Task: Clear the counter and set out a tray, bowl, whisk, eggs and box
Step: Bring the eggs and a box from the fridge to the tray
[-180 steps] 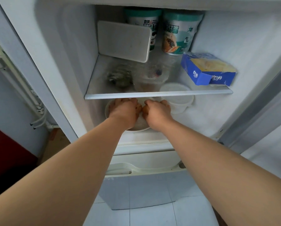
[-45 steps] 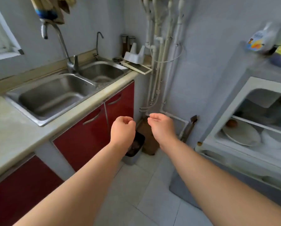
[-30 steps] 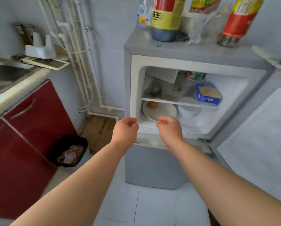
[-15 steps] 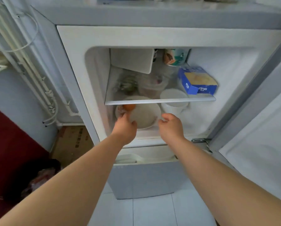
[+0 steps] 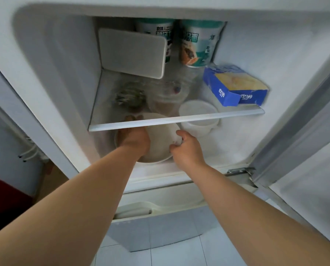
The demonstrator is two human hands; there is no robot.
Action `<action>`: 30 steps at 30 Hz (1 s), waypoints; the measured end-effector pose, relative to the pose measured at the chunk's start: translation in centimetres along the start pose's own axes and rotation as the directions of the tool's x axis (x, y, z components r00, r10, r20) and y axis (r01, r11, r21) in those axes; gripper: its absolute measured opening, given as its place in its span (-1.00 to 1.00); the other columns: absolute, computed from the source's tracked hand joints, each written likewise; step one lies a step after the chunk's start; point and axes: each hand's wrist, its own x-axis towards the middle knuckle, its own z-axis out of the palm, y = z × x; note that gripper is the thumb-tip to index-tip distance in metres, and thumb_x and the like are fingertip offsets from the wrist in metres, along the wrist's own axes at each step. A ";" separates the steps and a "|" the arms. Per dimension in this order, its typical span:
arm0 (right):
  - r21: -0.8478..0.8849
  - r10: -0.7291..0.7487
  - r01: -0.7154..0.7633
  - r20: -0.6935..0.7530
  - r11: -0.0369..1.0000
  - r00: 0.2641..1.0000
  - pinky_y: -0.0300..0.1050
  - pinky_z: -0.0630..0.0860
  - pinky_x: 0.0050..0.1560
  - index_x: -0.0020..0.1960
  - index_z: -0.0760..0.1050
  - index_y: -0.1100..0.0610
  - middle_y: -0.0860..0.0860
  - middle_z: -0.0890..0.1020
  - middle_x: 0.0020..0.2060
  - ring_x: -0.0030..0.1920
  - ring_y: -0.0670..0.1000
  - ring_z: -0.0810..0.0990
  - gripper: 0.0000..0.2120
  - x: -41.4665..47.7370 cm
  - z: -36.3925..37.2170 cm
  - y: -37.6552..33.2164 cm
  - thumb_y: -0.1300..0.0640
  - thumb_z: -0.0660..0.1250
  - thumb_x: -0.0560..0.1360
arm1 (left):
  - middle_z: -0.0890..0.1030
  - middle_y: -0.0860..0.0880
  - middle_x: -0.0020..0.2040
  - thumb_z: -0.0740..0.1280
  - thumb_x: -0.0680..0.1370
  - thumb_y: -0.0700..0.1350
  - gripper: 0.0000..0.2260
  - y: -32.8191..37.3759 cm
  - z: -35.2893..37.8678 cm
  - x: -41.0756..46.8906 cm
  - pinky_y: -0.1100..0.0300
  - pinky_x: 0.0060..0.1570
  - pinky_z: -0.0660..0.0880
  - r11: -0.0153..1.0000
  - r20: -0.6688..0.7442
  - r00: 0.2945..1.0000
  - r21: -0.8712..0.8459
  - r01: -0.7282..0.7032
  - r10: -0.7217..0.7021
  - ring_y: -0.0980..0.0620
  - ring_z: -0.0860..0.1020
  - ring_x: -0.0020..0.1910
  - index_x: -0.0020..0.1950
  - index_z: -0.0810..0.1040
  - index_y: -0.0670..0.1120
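Observation:
A white plate (image 5: 160,148) sits on the lower fridge shelf. My left hand (image 5: 134,140) reaches over its left side, and the fingertips go under the glass shelf's edge (image 5: 217,114). A brownish shape there may be an egg; whether the fingers hold it is hidden. My right hand (image 5: 187,150) pinches the plate's right rim. On the upper shelf, a blue box (image 5: 235,87) lies at the right and a white tray (image 5: 131,52) leans at the back left. A clear glass bowl (image 5: 166,96) stands mid-shelf, beside a blurred metallic thing (image 5: 129,96).
Two green-topped cups (image 5: 198,45) stand at the back of the upper shelf. A white lidded tub (image 5: 198,116) sits right of the plate. The fridge door (image 5: 304,169) hangs open on the right. A drawer front (image 5: 160,206) is below the shelves.
I have turned from the sink to the open fridge and moved in close. Both hands went under the glass shelf, the left over the plate and the right onto its rim.

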 end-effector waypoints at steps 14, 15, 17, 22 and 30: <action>0.079 0.000 0.003 -0.035 0.997 0.999 0.02 0.41 0.32 0.42 0.37 0.05 0.05 0.50 0.31 0.33 0.08 0.45 -0.54 -2.9 -1.8 -0.9 0.14 0.26 0.53 | 0.30 -0.29 0.38 0.07 0.62 -0.13 -0.63 2.9 -2.7 -6.8 -0.06 0.42 0.10 0.997 0.123 0.990 -0.023 0.079 -0.076 -0.28 0.20 0.42 0.42 0.22 -0.18; 0.093 0.002 0.002 -0.046 0.996 0.999 0.01 0.40 0.33 0.41 0.38 0.07 0.05 0.50 0.31 0.34 0.07 0.45 -0.56 -3.5 -2.4 -1.0 0.15 0.26 0.53 | 0.32 -0.27 0.37 0.08 0.62 -0.10 -0.61 3.4 -3.2 -8.0 -0.05 0.39 0.16 0.995 0.144 0.987 -0.067 0.077 -0.067 -0.28 0.22 0.40 0.43 0.21 -0.16; 0.115 0.007 0.003 -0.084 0.993 0.996 -0.01 0.43 0.29 0.34 0.45 0.10 0.05 0.55 0.25 0.27 0.07 0.50 -0.62 -5.1 -4.1 -1.0 0.17 0.25 0.52 | 0.37 -0.24 0.33 0.07 0.62 -0.10 -0.62 4.9 -4.1 -10.8 -0.01 0.32 0.22 0.992 0.156 0.987 -0.114 0.058 -0.040 -0.26 0.28 0.33 0.44 0.22 -0.16; 0.100 -0.082 0.115 -0.286 0.988 0.955 -0.04 0.54 0.02 -0.01 0.55 0.06 -0.06 0.62 -0.12 -0.09 -0.01 0.58 -0.88 -8.5 -8.7 -1.9 0.16 0.29 0.48 | 0.47 -0.19 0.25 0.08 0.63 -0.12 -0.80 8.8 -6.2 -16.3 0.01 0.30 0.29 0.975 0.180 0.979 -0.216 -0.050 0.090 -0.23 0.39 0.23 0.15 0.42 -0.16; -0.230 -0.333 0.249 -0.485 0.941 0.809 -0.10 0.29 0.17 0.22 0.45 0.19 0.10 0.52 0.16 0.21 0.14 0.41 -0.56 -7.1 -14.3 -6.3 0.03 0.39 0.41 | 0.55 -0.11 0.02 0.16 0.59 -0.01 -0.87 12.8 -10.6 -17.2 -0.03 0.08 0.45 0.886 0.063 0.996 -0.463 -0.034 0.071 -0.17 0.47 0.06 0.03 0.36 -0.06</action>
